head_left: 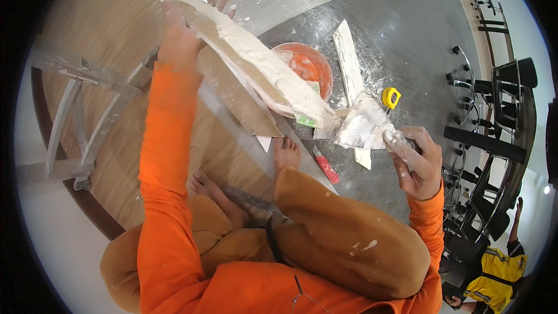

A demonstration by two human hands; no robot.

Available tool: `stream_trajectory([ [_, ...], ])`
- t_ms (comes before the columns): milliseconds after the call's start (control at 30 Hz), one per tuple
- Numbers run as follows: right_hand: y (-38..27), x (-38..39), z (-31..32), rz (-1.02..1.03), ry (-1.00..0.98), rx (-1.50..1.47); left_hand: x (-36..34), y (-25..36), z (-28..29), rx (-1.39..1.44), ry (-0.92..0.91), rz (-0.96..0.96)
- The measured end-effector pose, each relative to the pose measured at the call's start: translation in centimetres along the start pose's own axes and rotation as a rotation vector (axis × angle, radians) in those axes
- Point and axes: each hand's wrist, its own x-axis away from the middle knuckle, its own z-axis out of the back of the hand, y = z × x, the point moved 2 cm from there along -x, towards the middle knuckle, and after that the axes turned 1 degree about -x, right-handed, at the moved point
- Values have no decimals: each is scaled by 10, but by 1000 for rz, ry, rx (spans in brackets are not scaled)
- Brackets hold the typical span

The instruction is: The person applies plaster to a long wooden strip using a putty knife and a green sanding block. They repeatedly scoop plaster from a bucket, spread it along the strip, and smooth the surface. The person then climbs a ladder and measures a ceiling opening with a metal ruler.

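My left hand [181, 34] grips the upper end of a long strip of board [250, 52], its upper side thickly coated in white plaster. The strip slants down to the right, and a bare brown face [241, 96] hangs below the coated part. In my right hand [417, 160] is a putty knife [365, 125], its wide blade loaded with white plaster and close to the strip's lower end. Behind the strip stands an orange bucket [321, 61] with plaster smears, partly hidden by it.
On the grey sheet [418, 35] lie another plaster-coated strip [347, 61], a yellow tape measure [391, 97] and a red-handled cutter [326, 166]. A ladder [75, 72] is at left. Chairs [514, 75] line the right side; a person in a yellow vest [497, 276] is at lower right.
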Motion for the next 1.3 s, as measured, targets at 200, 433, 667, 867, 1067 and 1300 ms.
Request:
stream_trajectory([
  [200, 9, -28, -1, 125, -135, -141, 18, -23, -3, -68, -210, -82],
  [433, -8, -31, -29, 164, -215, -76, 18, -34, 5, 69, -81, 166],
  [667, 12, -38, -37, 97, -142, -72, 10, -26, 11, 77, -101, 138],
  [867, 7, -34, -18, -22, -59, -111, 2, -24, 8, 66, -92, 138],
  [1067, -29, -29, 5, 9, -27, 213, -14, -15, 12, 20, 15, 19],
  [1300, -24, -14, -18, 104, 5, 338, -16, -17, 0, 82, 56, -72],
])
